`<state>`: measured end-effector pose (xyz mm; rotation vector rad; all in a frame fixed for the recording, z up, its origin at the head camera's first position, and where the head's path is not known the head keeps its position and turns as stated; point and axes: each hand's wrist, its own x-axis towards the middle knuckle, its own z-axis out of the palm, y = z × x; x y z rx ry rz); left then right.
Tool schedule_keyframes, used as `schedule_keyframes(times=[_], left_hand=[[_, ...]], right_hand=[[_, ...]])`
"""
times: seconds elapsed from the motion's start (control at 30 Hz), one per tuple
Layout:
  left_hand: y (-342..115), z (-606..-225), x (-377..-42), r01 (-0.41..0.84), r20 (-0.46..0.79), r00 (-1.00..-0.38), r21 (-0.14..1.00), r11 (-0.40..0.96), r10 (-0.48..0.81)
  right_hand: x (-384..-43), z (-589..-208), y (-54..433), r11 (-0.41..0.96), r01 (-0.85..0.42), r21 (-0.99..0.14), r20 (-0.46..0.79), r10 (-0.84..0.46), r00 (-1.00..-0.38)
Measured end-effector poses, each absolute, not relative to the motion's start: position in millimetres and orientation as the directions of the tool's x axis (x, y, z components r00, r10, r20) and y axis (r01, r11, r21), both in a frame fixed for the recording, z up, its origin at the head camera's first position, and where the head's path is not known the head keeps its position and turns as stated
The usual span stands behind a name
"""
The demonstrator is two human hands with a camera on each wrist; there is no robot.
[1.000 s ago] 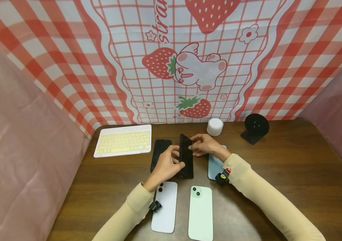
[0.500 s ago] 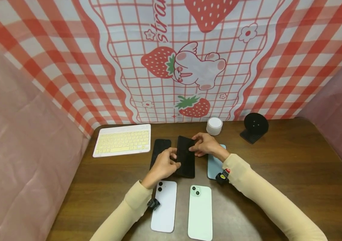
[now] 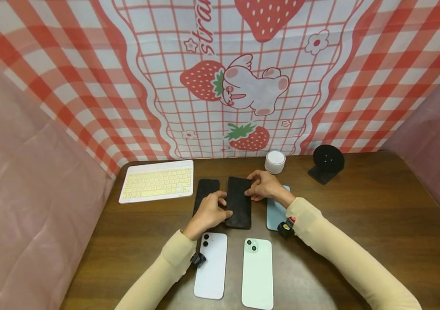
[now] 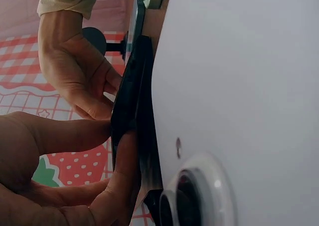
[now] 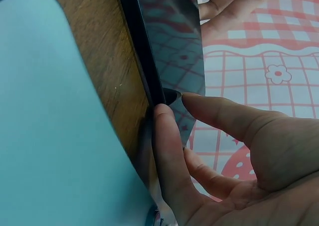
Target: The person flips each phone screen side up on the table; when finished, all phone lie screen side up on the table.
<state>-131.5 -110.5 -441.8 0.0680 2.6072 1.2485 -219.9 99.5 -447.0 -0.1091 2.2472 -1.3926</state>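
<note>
A black phone (image 3: pixel 239 204) lies between my two hands on the brown table, its long sides pointing away from me. My left hand (image 3: pixel 208 213) holds its left edge, thumb and fingertips on the rim; the left wrist view shows those fingers against the dark slab (image 4: pixel 130 81). On the opposite side, near the far right corner, my right hand (image 3: pixel 265 187) pinches the edge. In the right wrist view the thumb reaches over the glossy surface (image 5: pixel 184 46) and a finger presses the side. Another black phone (image 3: pixel 205 191) lies partly under my left hand.
Beneath my right wrist lies a light blue phone (image 3: pixel 276 215). Nearer me are a white phone (image 3: pixel 212 271) and a pale green phone (image 3: pixel 257 275), cameras up. Along the back stand a white keyboard (image 3: pixel 157 181), a white round device (image 3: pixel 275 162) and a black round stand (image 3: pixel 327 161).
The black phone, earlier tilted up with its left edge raised, has come down flat. My left hand has lowered with that edge, while my right hand has stayed almost in place.
</note>
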Motion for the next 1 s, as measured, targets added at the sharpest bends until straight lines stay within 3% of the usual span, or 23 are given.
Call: schedule_keyframes(times=[0.6, 1.0], left_hand=[[-105.6, -442.2, -137.3, 0.029, -0.19, -0.962, 0.641, 0.767, 0.195], [-105.7, -437.8, -137.4, 0.009, -0.242, -0.946, 0.648, 0.762, 0.217]], right_hand=[[-219.6, -444.2, 99.0, 0.501, 0.2, -0.842, -0.371, -0.268, -0.889], [-215.4, -439.9, 104.8, 0.551, 0.143, -0.822, -0.362, -0.312, -0.878]])
